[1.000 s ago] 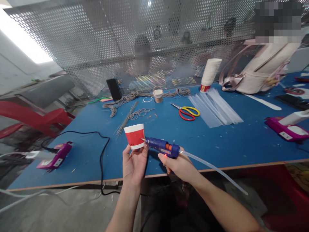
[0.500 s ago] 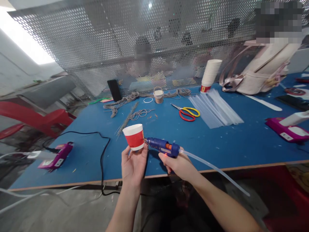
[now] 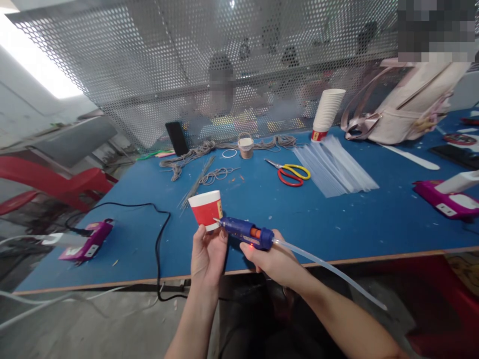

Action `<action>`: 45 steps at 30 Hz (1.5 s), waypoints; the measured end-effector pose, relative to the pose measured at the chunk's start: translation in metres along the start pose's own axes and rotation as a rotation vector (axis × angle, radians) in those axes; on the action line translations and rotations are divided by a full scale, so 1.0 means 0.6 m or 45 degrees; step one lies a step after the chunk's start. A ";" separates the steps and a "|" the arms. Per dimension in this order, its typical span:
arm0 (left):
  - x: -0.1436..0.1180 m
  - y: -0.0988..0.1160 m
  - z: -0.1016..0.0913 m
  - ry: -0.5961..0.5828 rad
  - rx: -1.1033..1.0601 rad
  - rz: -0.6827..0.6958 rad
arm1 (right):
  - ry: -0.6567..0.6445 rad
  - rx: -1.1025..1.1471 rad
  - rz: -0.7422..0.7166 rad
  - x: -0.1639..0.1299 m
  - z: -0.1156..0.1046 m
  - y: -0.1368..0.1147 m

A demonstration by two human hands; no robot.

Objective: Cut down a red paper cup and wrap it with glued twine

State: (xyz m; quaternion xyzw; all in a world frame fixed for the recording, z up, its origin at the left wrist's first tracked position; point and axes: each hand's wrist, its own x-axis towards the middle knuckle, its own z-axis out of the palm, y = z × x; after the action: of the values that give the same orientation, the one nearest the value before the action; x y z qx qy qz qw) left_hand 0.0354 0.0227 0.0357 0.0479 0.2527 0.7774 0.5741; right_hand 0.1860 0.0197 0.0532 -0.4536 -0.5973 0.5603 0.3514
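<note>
A red and white paper cup point(image 3: 205, 208), slightly tilted, is gripped near its base by my left hand point(image 3: 208, 252). My right hand point(image 3: 275, 254) is wrapped round the handle of a blue hot glue gun point(image 3: 247, 233), whose small light glows red. The gun's metal nozzle is at the lower front of the cup wall; whether it touches is too small to tell. From the gun's back end a long clear glue stick point(image 3: 333, 269) trails to the right. The gun's trigger is hidden by my fingers.
On the blue table point(image 3: 239, 199) lie scissors point(image 3: 290, 172), clear plastic strips point(image 3: 335, 167), grey cord point(image 3: 198, 152) and a small wrapped cup with a handle point(image 3: 246, 146). A stack of paper cups point(image 3: 328, 114) stands behind. A power strip point(image 3: 88, 242) with a black cable point(image 3: 159, 249) is at left.
The glue gun has shifted left and slightly down, its nozzle moving from the cup's right edge onto its front. The cup has turned a little, showing more of its yellow mark.
</note>
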 end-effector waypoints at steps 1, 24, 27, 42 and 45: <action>-0.001 0.001 0.000 0.002 -0.011 -0.007 | -0.006 -0.006 0.010 0.002 -0.001 0.001; -0.005 0.009 -0.007 0.056 -0.130 -0.288 | -0.064 0.096 0.139 0.019 -0.015 0.020; -0.006 0.008 -0.003 0.089 -0.124 -0.301 | -0.062 0.100 0.126 0.020 -0.015 0.020; -0.008 0.008 -0.001 0.139 -0.082 -0.333 | -0.111 0.194 0.150 0.021 -0.016 0.021; -0.011 0.010 0.001 0.134 -0.080 -0.344 | -0.114 0.199 0.171 0.026 -0.016 0.029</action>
State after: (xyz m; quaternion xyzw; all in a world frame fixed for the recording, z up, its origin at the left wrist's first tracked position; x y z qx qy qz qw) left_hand 0.0325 0.0158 0.0402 -0.0454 0.2622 0.7018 0.6608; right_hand 0.1922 0.0373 0.0360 -0.4384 -0.5350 0.6473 0.3203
